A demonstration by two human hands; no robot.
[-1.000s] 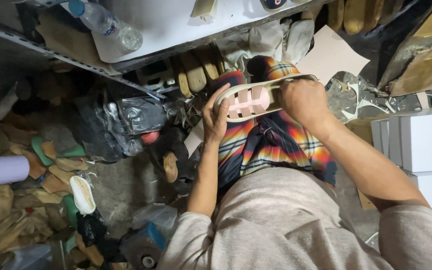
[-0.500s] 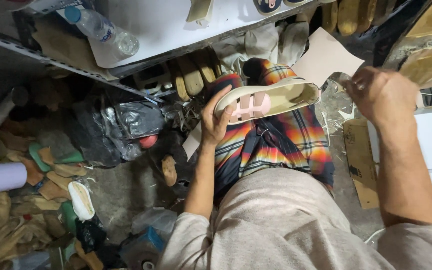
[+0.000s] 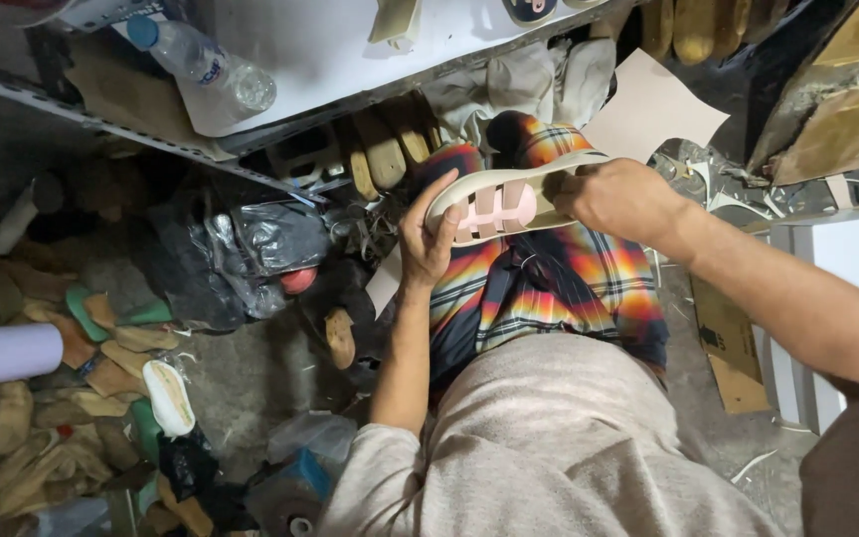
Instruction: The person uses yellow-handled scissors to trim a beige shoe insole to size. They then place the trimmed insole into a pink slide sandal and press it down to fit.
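Seated person in plaid shorts (image 3: pixel 549 288) holds a cream sole (image 3: pixel 509 194) above the lap. Left hand (image 3: pixel 428 237) is curled around its rounded end; right hand (image 3: pixel 620 199) is closed over the other end. Beyond, a white desk (image 3: pixel 350 50) carries a plastic bottle (image 3: pixel 213 70).

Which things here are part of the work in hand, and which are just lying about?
In hand: shoe sole, left hand, right hand.
Lying about: water bottle, black plastic bag, paper roll, cardboard sheet.
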